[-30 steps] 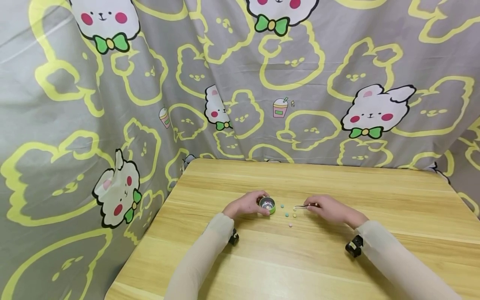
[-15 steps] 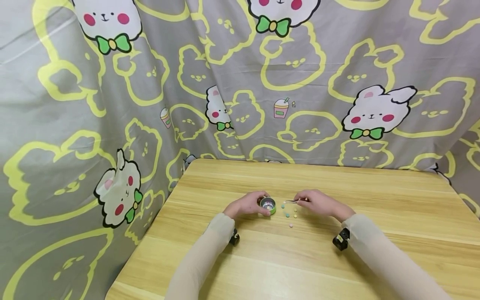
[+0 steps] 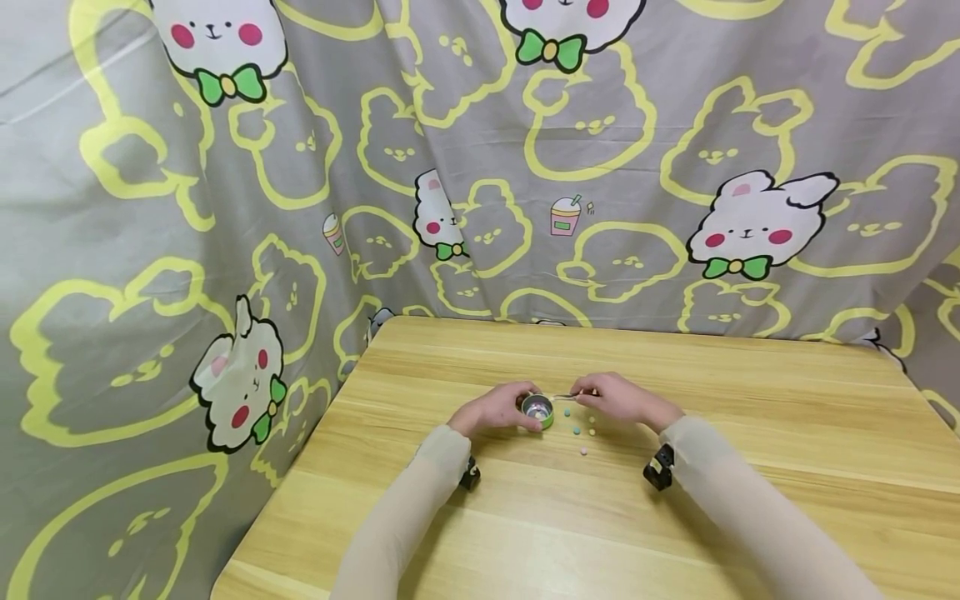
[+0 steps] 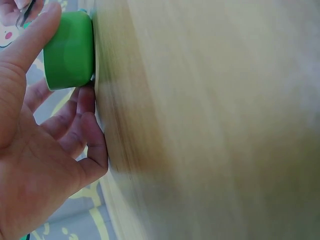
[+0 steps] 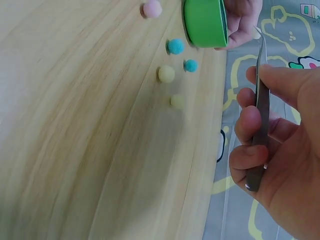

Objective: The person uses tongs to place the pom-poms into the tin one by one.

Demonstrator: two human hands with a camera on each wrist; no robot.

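A small green cup [image 4: 70, 50] with a shiny metal inside stands on the table, and a few pale bits show in it in the head view. My left hand [image 3: 501, 407] grips it by the sides, thumb in front and fingers behind. Steel tweezers [image 5: 262, 110] are pinched between the thumb and fingers of my right hand [image 3: 618, 398]. At their tips sits a small whitish ball [image 5: 257, 34], just to the right of the cup's rim in the head view and raised off the table.
Small fuzzy balls lie on the wooden table [image 3: 480, 525] right of the cup: a pink ball [image 5: 152, 8], two blue balls [image 5: 175, 46] and two pale yellow balls [image 5: 166, 74]. A grey patterned curtain [image 3: 495, 283] hangs behind and at the left.
My right hand has moved left and away from me over the balls, bringing the tweezers with the whitish ball up to the cup. The left hand and cup have stayed put.
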